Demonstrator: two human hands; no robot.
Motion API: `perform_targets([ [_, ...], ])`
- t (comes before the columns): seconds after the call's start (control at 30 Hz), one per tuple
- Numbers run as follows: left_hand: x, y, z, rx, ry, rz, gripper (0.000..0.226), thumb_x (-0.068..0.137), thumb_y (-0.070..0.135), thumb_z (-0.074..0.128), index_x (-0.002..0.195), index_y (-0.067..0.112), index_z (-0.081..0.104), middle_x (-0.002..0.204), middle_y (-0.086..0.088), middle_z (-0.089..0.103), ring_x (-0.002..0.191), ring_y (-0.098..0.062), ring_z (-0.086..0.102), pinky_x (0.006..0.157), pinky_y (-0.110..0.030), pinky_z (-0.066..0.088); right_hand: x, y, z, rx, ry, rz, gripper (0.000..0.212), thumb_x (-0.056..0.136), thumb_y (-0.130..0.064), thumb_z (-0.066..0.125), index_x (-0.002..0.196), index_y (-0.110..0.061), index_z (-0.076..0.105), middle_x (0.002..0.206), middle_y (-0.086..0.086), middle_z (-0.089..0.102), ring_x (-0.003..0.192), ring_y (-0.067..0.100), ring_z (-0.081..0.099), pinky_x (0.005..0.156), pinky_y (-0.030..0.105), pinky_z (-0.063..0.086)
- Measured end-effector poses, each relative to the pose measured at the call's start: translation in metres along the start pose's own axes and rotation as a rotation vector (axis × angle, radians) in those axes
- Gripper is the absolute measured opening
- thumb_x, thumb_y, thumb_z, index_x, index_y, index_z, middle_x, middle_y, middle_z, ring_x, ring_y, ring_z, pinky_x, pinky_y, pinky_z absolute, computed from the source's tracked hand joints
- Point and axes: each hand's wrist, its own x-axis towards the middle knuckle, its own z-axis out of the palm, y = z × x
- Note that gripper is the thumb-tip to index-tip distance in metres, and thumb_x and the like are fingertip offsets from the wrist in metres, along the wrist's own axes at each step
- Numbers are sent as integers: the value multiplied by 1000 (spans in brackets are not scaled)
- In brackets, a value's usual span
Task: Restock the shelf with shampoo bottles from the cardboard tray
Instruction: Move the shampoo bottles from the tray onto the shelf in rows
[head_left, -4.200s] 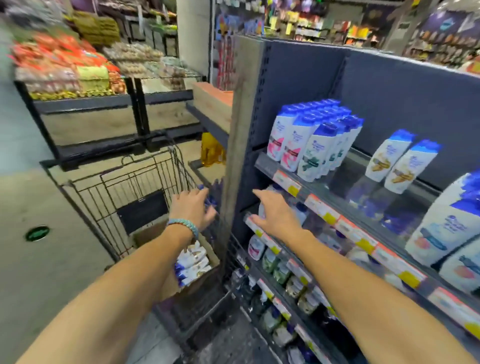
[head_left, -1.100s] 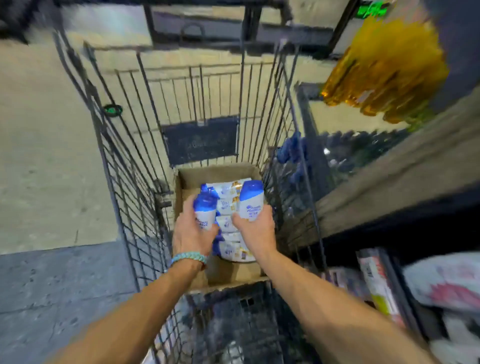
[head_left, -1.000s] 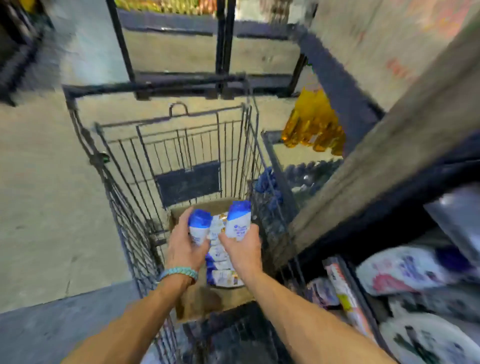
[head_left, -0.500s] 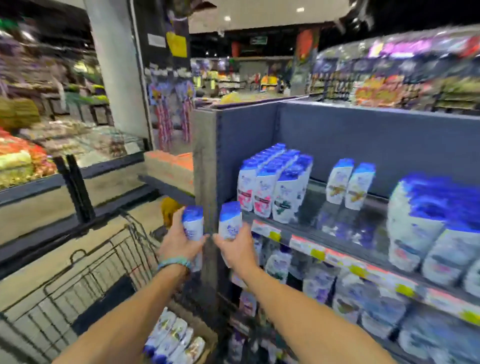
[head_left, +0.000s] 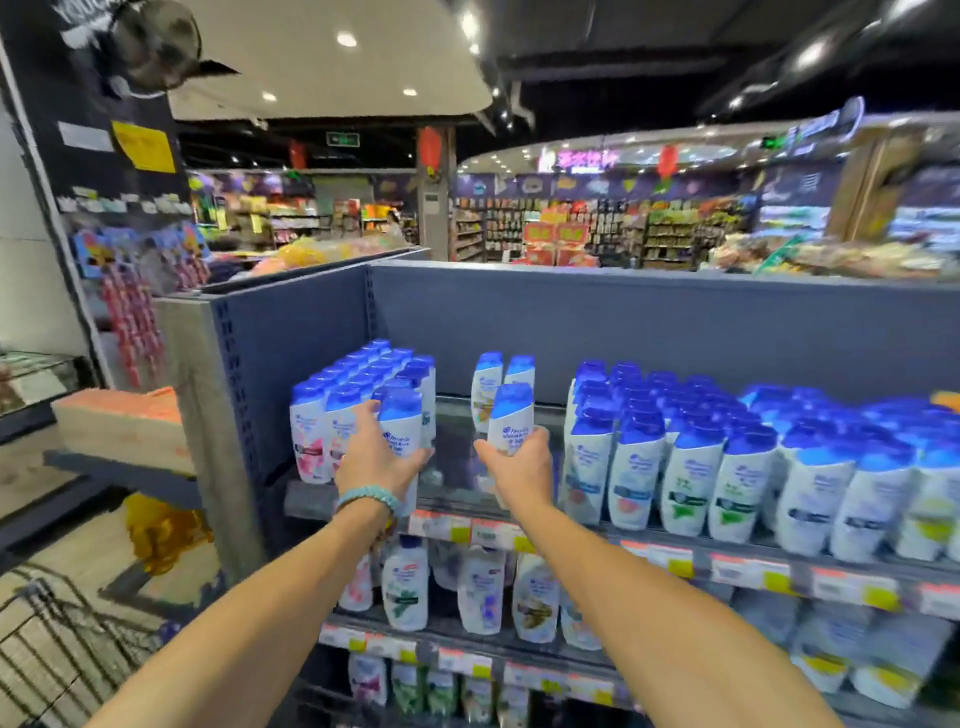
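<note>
Over the front edge of a dark grey metal top shelf (head_left: 453, 423), held upright in two bare hands: a pair of shampoo bottles. Gripped by the left hand (head_left: 375, 464) around its lower half, a white plastic shampoo bottle with a rounded blue cap (head_left: 402, 428), label facing the camera. Gripped likewise by the right hand (head_left: 519, 464), fingers curled round the base, a second white blue-capped bottle (head_left: 511, 418) of the same kind. Both apart from one another, before the open gap in the stock; cannot tell whether either base rests on the shelf. Cannot tell either whether the left-hand bottle touches the packed block of small white blue-capped bottles (head_left: 353, 400) just beside it on the left. Standing at the back of that gap, behind the right-hand bottle, two matching bottles side by side (head_left: 503, 371). Filling the shelf to the right of the gap, rows of larger white bottles with blue caps (head_left: 727, 462). Running along the shelf's front lip, orange and yellow price labels (head_left: 675, 561). Worn on the left wrist, a turquoise beaded bracelet (head_left: 370, 497). Lined up on the shelf below, more white bottles (head_left: 405, 587), blurred. Showing at the lower left corner, part of a black wire shopping cart (head_left: 47, 654).
</note>
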Motion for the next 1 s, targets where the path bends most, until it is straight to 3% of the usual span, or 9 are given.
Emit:
perform_targets([
  [0.2, 21, 34, 52, -56, -32, -30, 74, 66, 37, 84, 121, 15, 39, 96, -6, 61, 92, -30, 61, 79, -39, 49, 38, 2, -11, 7, 13, -22, 56, 71, -34, 80, 109, -11, 46, 108, 9, 60, 96, 24, 59, 77, 30, 46],
  [0.47, 54, 41, 95, -94, -42, -35, 68, 67, 37, 83, 122, 21, 46, 100, -2, 65, 90, -24, 63, 76, -34, 50, 71, 2, -1, 39, 32, 24, 53, 74, -35, 80, 104, -20, 40, 108, 4, 60, 90, 15, 57, 75, 28, 47],
  [0.57, 70, 41, 111, -149, -59, -67, 64, 71, 36, 81, 122, 17, 46, 90, 3, 56, 79, -17, 51, 70, -29, 39, 82, 2, 3, 35, 39, 33, 55, 75, -36, 80, 107, -21, 38, 102, -4, 56, 90, 13, 56, 67, 21, 44],
  [0.7, 95, 35, 136, -238, -57, -124, 58, 74, 31, 81, 119, 17, 47, 86, 5, 54, 76, -16, 49, 68, -28, 35, 98, 12, 17, 5, 79, 51, 53, 74, -34, 81, 104, -21, 40, 100, -2, 57, 89, 13, 60, 69, 24, 45],
  [0.87, 123, 29, 173, -365, -61, -193, 53, 72, 21, 82, 112, 24, 47, 91, 2, 65, 82, -18, 62, 71, -31, 47, 123, 18, 26, -36, 125, 83, 51, 73, -34, 80, 103, -20, 41, 98, -2, 60, 82, 13, 58, 70, 26, 45],
  [1.0, 132, 26, 191, -368, -103, -162, 53, 72, 28, 81, 114, 28, 47, 91, 8, 62, 80, -15, 59, 70, -28, 45, 138, 21, 25, -76, 193, 99, 52, 70, -38, 79, 103, -21, 42, 91, -6, 59, 80, 11, 57, 76, 33, 51],
])
